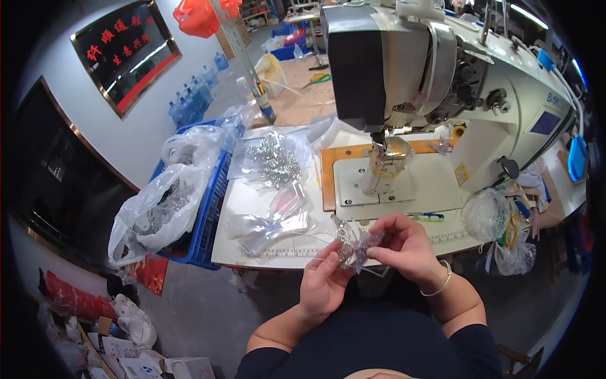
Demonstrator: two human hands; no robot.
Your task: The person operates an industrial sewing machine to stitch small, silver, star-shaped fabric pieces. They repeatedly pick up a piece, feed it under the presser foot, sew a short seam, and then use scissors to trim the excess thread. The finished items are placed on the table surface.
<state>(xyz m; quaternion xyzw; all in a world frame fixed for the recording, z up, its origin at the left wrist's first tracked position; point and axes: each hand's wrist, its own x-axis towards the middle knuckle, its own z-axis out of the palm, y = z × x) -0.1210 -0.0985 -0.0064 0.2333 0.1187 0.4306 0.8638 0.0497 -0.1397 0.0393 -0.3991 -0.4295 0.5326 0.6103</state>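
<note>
Both hands hold a small silvery, glittery bow-shaped piece (344,235) just over the table's front edge. My left hand (323,283) pinches its lower left side between thumb and fingers. On its right, bluish end, the thumb and fingers of my right hand (407,247) are closed. A thin thread seems to run leftward from the piece. Left of my hands, a larger bow of clear shiny film (268,227) lies on the white table (235,197). Behind that is a pile of silver glittery pieces (276,161).
A large sewing machine (404,76) stands close ahead, its needle area over a metal plate (347,183). To the left is a blue crate (205,221) with plastic bags (167,218). Right of the plate lie small snips (432,217), a clear bag (486,215) and yellow-handled scissors (510,230).
</note>
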